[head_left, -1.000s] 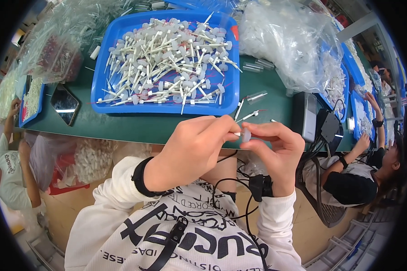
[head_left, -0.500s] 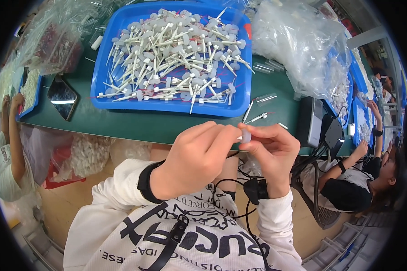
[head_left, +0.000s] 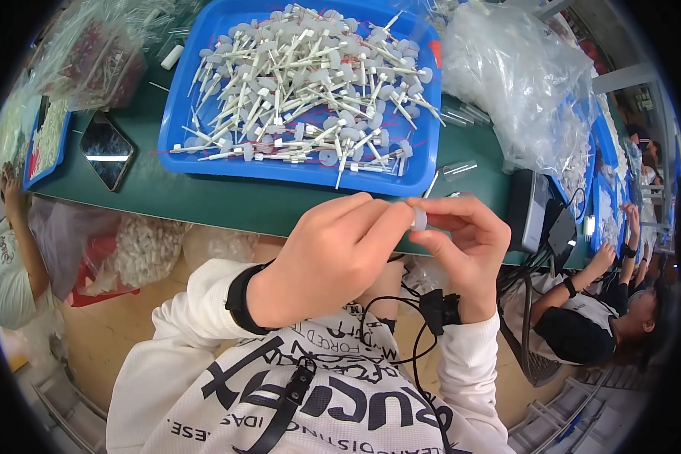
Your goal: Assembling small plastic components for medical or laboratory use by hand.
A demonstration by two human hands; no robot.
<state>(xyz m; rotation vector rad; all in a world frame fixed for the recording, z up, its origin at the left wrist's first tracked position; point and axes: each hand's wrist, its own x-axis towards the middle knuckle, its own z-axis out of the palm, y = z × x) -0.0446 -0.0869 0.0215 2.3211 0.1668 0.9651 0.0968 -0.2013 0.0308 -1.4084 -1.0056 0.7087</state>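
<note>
Green table [head_left: 227, 200] partly covered. Blue tray [head_left: 280, 175] set on table, heaped with white stems and discs [head_left: 310, 91]. Clear plastic bag [head_left: 514, 83] laid right of tray. Left hand [head_left: 329, 246]: fingers bunched at right fingertips; whether anything is gripped cannot be told. Right hand [head_left: 473, 234]: small whitish disc [head_left: 419, 221] pinched by thumb and forefinger, held near tray's near rim.

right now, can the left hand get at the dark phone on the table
Probably yes, once free: the left hand is busy at a whitish disc, but only green tabletop shows between it and the dark phone.
</note>
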